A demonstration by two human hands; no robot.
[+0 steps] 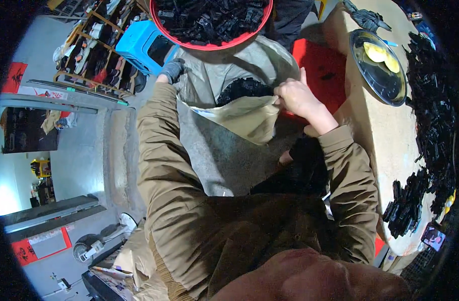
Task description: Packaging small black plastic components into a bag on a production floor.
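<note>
Sack (239, 118): soft, limp cloth, likely heavy with black parts; left hand (172, 70) and right hand (297, 96) fingers clamped on rim.

Coarse woven tan sack (249, 118), glossy red plastic basin (209, 44), matt cloth sleeves

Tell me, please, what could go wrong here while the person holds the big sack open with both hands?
1. The right hand pinches only a fold of the sack; the rim might slip and the mouth close.
2. The red basin, full of black parts, hangs close over the sack; parts may spill outside the mouth.
3. The gloved left hand grips the far rim beside the blue stool, which might catch the sack.
</note>
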